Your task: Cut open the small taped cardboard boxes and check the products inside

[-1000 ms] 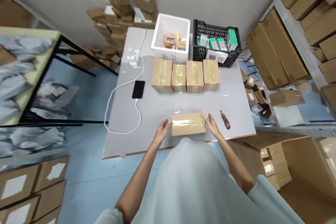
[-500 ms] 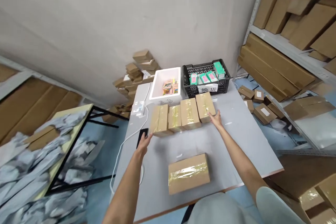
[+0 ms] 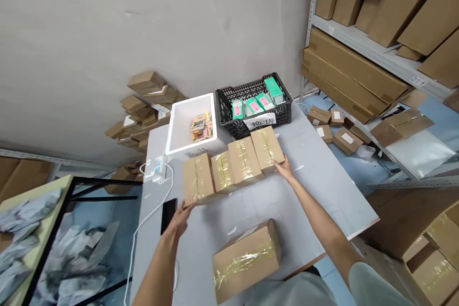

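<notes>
Four sides of a row of taped cardboard boxes meet my hands at its two ends. My left hand grips the front left corner of the leftmost cardboard box, fingers partly hidden. At the other end, my right hand has its thumb on the front and its fingers along the side of the rightmost cardboard box. Between them stand a narrow box and a wider box. Nearer my body lies a separate taped box, touched by neither hand.
Behind the row, a white foam bin and a black crate with green packages stand on the grey table. A phone and white cable lie left. A shelf with cartons stands right.
My view has shifted, moving the table scene leftward. Both hands have closed in on the end boxes of the row; the right fingers, spread earlier, now lie against the box.
</notes>
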Tool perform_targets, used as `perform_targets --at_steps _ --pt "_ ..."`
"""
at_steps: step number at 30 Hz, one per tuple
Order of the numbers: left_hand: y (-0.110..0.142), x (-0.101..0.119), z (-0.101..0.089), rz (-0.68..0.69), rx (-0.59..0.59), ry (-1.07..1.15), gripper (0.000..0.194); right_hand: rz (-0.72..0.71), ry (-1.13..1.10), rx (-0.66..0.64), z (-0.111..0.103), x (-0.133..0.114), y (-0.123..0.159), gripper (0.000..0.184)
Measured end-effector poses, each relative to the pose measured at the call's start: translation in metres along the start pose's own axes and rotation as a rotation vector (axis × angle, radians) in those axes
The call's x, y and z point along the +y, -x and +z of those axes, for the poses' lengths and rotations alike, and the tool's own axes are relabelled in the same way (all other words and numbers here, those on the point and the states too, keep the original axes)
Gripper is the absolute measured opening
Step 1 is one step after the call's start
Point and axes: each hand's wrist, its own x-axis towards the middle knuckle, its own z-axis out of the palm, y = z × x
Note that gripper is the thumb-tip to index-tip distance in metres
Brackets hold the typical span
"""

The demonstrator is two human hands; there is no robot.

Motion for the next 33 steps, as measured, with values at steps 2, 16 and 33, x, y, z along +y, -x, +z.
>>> perform_targets --at_steps 2,16,33 --pt "0.008 0.015 0.015 -0.04 -0.022 0.071 0.078 -0.023 0.005 0.017 -0.025 -0.003 -0.005 0.11" --pt "0.009 0.06 0.087 -0.01 0.057 -0.01 0.08 0.012 0.118 0.107 -0.11 -0.035 -0.017 0.072" --pt "0.195 -0.137 0.13 0.168 0.044 0.131 0.129 -0.082 0.784 0.147 -0.183 0.14 0.176 0.036"
